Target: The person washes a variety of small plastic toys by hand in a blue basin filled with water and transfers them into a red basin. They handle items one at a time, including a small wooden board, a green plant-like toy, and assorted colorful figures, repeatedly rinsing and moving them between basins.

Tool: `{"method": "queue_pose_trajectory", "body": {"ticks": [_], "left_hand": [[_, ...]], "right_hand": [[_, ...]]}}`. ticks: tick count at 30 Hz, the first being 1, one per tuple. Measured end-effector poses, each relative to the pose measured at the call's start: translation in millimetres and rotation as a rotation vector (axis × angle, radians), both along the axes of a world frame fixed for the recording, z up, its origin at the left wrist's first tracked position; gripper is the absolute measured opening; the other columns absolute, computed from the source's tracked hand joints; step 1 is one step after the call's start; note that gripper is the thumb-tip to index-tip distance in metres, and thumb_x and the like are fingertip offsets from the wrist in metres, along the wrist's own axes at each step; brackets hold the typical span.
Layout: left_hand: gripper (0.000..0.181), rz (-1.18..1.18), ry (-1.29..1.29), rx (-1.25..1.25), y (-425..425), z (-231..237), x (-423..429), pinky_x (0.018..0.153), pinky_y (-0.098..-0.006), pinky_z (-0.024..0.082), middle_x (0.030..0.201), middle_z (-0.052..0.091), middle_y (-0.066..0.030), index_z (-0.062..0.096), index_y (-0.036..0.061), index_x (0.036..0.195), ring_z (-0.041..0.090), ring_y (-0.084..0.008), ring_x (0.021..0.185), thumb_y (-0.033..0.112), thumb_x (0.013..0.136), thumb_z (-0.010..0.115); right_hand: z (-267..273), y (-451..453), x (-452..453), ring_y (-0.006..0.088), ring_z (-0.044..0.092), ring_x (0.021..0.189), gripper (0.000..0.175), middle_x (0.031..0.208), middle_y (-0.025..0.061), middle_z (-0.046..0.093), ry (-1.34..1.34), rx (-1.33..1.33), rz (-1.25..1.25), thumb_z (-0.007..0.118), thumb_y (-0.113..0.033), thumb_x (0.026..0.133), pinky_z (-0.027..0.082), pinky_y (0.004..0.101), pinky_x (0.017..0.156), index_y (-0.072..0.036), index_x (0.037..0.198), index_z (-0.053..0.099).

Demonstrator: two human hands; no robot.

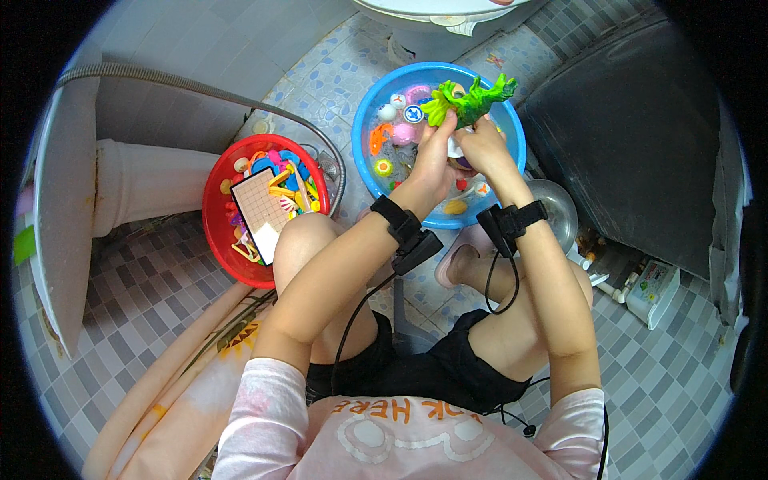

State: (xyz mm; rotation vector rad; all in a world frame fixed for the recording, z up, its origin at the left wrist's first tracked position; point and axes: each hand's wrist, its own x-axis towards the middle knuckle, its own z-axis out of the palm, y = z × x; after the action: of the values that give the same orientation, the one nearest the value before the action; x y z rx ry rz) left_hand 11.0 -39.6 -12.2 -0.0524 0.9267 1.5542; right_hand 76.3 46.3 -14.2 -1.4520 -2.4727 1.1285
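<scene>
My left hand grips a green toy dinosaur with a yellow-green frill, above a blue plastic basin. My right hand is close beside it, its fingers curled by the toy's underside against something white; what exactly it grips is hidden. In the basin's water lie several small toys, among them a pink ball, an orange toy and a yellow flower-like piece.
A red plastic basin of mixed toys and a gridded board stands by my left knee. A metal shower hose curves behind it. A metal bowl is right of the blue basin, near a dark panel. A toilet stands ahead.
</scene>
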Motion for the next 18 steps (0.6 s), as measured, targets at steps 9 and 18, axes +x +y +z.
{"method": "queue_pose_trajectory", "body": {"ticks": [9,18], "left_hand": [[0.050,0.027,0.023,0.029,-0.2,0.3,0.2,0.086,-0.0633,0.042,0.129,0.044,-0.0129,0.031,0.0185,0.132,0.049,-0.0353,0.113,0.046,0.093,0.045],[0.050,0.023,0.013,0.029,0.1,0.4,0.1,0.089,-0.0636,0.040,0.132,0.042,-0.0131,0.029,0.0193,0.132,0.047,-0.0357,0.116,0.046,0.093,0.045]], "right_hand": [[1.3,-1.2,-0.1,0.0363,0.051,0.109,0.038,0.110,0.0187,0.061,0.021,0.003,-0.011,0.055,-0.026,0.079,0.033,0.0465,0.094,-0.008,0.113,0.058],[2.7,-0.3,-1.0,0.0367,0.052,0.110,0.043,0.114,0.0189,0.059,0.007,0.022,0.007,0.056,-0.027,0.079,0.037,0.0434,0.096,-0.006,0.116,0.057]]}}
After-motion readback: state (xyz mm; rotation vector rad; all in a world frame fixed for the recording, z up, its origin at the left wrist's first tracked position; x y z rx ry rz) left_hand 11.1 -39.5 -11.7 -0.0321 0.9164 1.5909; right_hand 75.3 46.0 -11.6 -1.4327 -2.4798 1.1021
